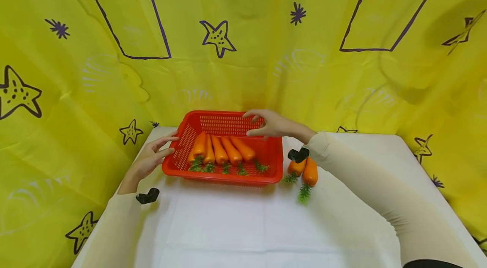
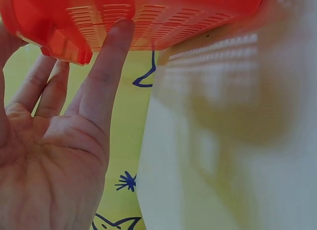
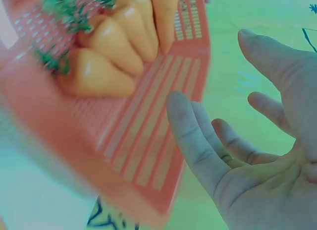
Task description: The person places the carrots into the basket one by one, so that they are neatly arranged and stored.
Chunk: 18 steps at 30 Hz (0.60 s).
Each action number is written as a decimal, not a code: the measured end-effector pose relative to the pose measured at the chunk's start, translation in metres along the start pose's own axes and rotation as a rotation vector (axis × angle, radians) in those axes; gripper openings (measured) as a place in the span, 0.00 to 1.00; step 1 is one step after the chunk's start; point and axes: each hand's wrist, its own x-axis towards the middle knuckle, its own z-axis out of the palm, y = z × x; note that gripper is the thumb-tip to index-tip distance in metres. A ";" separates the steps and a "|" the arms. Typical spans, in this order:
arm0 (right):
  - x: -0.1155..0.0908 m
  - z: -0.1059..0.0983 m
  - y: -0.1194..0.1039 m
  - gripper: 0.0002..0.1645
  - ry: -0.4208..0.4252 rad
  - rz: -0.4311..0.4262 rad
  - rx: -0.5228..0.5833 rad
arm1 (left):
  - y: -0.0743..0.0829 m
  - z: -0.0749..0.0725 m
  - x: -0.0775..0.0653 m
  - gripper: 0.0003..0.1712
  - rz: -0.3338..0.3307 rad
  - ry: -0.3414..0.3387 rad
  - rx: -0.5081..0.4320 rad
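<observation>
A red plastic basket (image 1: 228, 178) with slotted walls stands near the back of the table. Several orange carrots (image 1: 220, 149) with green tops lie inside it, side by side towards its left. My left hand (image 1: 148, 159) is at the basket's left end, thumb and fingers spread along the wall. In the left wrist view, a fingertip (image 2: 124, 29) meets or overlaps the slotted wall; contact is uncertain. Over the basket's back right part, my right hand (image 1: 272, 124) holds nothing, its fingers apart and slightly bent. The right wrist view shows its fingers (image 3: 185, 126) beside the slotted end wall.
Two more carrots (image 1: 310, 173) lie on the white tabletop (image 1: 228, 225) right of the basket, partly behind the right wrist's black mount (image 1: 298, 155). A yellow patterned curtain (image 1: 243, 82) hangs close behind the table and along its sides.
</observation>
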 end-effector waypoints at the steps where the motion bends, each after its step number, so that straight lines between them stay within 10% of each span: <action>1: -0.006 -0.003 0.002 0.39 0.005 -0.002 0.007 | 0.000 0.000 0.000 0.27 -0.001 0.001 0.002; 18: -0.132 -0.034 0.038 0.41 0.179 0.045 -0.005 | -0.001 0.001 -0.002 0.26 0.007 -0.008 0.002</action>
